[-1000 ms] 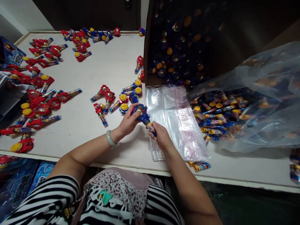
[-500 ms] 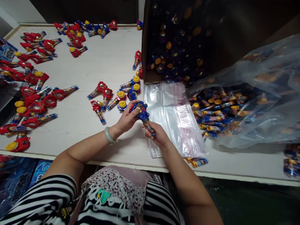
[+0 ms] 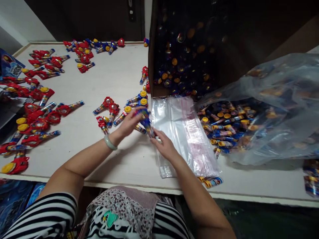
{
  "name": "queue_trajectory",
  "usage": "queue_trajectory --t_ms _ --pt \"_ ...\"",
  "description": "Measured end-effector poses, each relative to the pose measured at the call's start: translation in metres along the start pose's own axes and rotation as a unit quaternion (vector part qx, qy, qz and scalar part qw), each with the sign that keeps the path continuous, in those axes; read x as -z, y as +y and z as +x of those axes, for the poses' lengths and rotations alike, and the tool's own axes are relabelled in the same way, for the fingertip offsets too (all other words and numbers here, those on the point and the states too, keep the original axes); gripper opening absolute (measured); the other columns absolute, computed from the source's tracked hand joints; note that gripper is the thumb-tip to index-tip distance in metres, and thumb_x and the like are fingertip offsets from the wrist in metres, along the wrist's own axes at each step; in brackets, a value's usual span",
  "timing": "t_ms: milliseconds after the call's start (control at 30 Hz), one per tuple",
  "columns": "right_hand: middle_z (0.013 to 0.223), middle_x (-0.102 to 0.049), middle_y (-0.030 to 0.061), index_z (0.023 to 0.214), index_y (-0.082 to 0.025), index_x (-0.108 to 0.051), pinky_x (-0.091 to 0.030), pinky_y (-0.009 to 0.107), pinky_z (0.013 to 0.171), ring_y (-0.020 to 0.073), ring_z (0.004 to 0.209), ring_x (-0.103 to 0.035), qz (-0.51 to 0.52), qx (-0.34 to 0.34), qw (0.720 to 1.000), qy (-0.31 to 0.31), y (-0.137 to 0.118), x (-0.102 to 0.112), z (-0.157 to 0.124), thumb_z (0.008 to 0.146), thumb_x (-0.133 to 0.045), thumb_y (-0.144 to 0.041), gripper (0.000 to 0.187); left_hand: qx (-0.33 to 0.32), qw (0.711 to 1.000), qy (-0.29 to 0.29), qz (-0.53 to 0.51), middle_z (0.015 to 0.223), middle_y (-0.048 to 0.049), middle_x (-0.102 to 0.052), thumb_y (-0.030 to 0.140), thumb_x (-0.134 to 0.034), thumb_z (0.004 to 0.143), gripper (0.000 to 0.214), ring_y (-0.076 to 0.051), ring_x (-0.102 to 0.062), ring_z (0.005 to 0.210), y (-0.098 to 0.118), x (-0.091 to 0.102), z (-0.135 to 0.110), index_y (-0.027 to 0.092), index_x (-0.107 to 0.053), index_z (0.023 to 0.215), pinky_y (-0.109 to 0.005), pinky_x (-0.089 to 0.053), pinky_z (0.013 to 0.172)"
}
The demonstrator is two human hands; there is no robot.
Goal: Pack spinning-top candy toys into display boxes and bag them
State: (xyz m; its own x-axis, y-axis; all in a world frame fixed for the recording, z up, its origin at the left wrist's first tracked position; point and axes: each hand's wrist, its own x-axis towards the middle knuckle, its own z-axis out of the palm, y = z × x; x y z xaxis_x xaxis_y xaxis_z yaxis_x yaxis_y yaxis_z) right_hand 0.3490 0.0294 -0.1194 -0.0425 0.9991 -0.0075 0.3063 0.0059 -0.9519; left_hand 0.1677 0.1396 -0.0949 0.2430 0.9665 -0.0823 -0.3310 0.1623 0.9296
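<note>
My right hand [image 3: 164, 145] pinches the lower end of the tube handle of a blue toy [image 3: 145, 120], which has a round head. The fingers of my left hand [image 3: 127, 124] close on the left side of that head; motion blurs the contact. Just beyond and left of my hands lie several similar toys with yellow discs [image 3: 143, 94]. Part of another toy's tube [image 3: 141, 129] shows below my left fingers. Red toys with tube handles [image 3: 108, 101] lie further left. Flat clear plastic bags [image 3: 171, 132] are stacked beside my right hand.
A deep cardboard box [image 3: 150, 63] holds many blue and yellow pieces. To the right, a large translucent bag [image 3: 279, 132] spills yellow-capped tubes [image 3: 229, 129]. Two loose tubes [image 3: 213, 182] lie by the front edge. Many red toys [image 3: 40, 124] cover the table's left side.
The blue toy and my left hand have shifted slightly left, with the toy now blurred. My right hand still grips its tube. The whole view has tilted up a little.
</note>
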Motion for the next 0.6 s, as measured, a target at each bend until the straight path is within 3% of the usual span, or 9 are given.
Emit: queue_trajectory --t_ms 67,100,167,233,300,367,467,500,600 --pt "0.124 -0.064 0.0088 0.128 -0.025 -0.061 -0.05 0.039 0.091 0.0229 0.111 -0.061 -0.025 0.024 0.998 0.055 0.004 0.024 0.003 0.083 -0.066 -0.047 0.051 -0.04 0.994 0.09 0.051 0.094 -0.0014 -0.066 0.041 -0.077 0.081 0.033 -0.015 -0.064 0.083 0.011 0.015 0.033 0.023 -0.062 0.104 -0.028 -0.054 0.076" --pt "0.127 -0.063 0.0097 0.13 -0.025 -0.061 -0.05 0.04 0.092 0.023 0.112 -0.061 -0.035 0.022 0.996 0.076 0.008 0.04 0.004 0.083 -0.066 -0.047 0.051 -0.043 0.989 0.118 0.074 0.094 -0.0005 -0.065 0.039 -0.073 0.086 0.026 -0.016 -0.063 0.085 0.016 0.024 0.05 0.023 -0.06 0.102 -0.03 -0.054 0.078" --pt "0.121 -0.066 0.0105 0.122 -0.022 -0.066 -0.052 0.04 0.09 0.0221 0.105 -0.064 -0.071 0.011 0.992 0.103 0.02 0.078 0.001 0.087 -0.061 -0.045 0.042 -0.007 0.973 0.139 0.186 0.093 -0.0017 -0.062 0.033 -0.072 0.086 0.019 -0.023 -0.063 0.099 0.025 0.041 0.079 0.02 -0.059 0.091 -0.037 -0.055 0.084" --pt "0.115 -0.067 0.012 0.113 -0.018 -0.07 -0.053 0.041 0.091 0.0225 0.101 -0.065 -0.14 0.001 0.981 0.133 0.035 0.119 -0.002 0.089 -0.058 -0.041 0.035 0.01 0.943 0.141 0.302 0.097 -0.0044 -0.059 0.024 -0.082 0.074 0.026 -0.034 -0.054 0.124 0.032 0.053 0.1 0.019 -0.057 0.079 -0.045 -0.054 0.093" --pt "0.117 -0.066 0.0145 0.116 -0.016 -0.07 -0.051 0.044 0.097 0.0254 0.108 -0.063 -0.238 -0.009 0.954 0.18 0.049 0.157 -0.001 0.091 -0.054 -0.033 0.034 -0.021 0.917 0.124 0.378 0.111 -0.0058 -0.057 0.019 -0.085 0.065 0.03 -0.038 -0.038 0.141 0.039 0.049 0.113 0.02 -0.059 0.079 -0.047 -0.05 0.102" --pt "0.124 -0.062 0.0169 0.125 -0.016 -0.066 -0.047 0.047 0.104 0.0291 0.118 -0.059 -0.34 -0.016 0.922 0.183 0.061 0.186 0.007 0.09 -0.051 -0.024 0.039 -0.066 0.88 0.05 0.467 0.125 -0.0062 -0.056 0.024 -0.08 0.072 0.028 -0.034 -0.044 0.137 0.041 0.024 0.125 0.022 -0.064 0.095 -0.043 -0.049 0.103" --pt "0.132 -0.058 0.0184 0.134 -0.015 -0.06 -0.046 0.048 0.105 0.0326 0.124 -0.055 -0.416 -0.033 0.902 0.112 0.075 0.209 0.03 0.085 -0.05 -0.015 0.05 -0.069 0.77 -0.135 0.62 0.121 -0.0087 -0.066 0.026 -0.058 0.091 0.025 -0.025 -0.064 0.11 0.03 -0.045 0.158 0.019 -0.065 0.114 -0.036 -0.049 0.097" --pt "0.13 -0.059 0.0186 0.133 -0.014 -0.06 -0.047 0.048 0.103 0.0329 0.121 -0.057 -0.414 -0.047 0.903 0.104 0.08 0.212 0.037 0.084 -0.052 -0.016 0.05 -0.062 0.755 -0.153 0.635 0.113 -0.0083 -0.07 0.024 -0.056 0.091 0.022 -0.025 -0.065 0.107 0.022 -0.07 0.174 0.017 -0.068 0.109 -0.034 -0.049 0.097" --pt "0.116 -0.064 0.0186 0.12 -0.012 -0.063 -0.05 0.048 0.096 0.0329 0.11 -0.062 -0.365 -0.098 0.913 0.152 0.096 0.216 0.047 0.08 -0.062 -0.028 0.044 -0.043 0.734 -0.133 0.664 0.118 -0.0123 -0.07 0.026 -0.058 0.09 0.025 -0.03 -0.063 0.116 -0.011 -0.131 0.221 0.015 -0.068 0.109 -0.037 -0.047 0.1"
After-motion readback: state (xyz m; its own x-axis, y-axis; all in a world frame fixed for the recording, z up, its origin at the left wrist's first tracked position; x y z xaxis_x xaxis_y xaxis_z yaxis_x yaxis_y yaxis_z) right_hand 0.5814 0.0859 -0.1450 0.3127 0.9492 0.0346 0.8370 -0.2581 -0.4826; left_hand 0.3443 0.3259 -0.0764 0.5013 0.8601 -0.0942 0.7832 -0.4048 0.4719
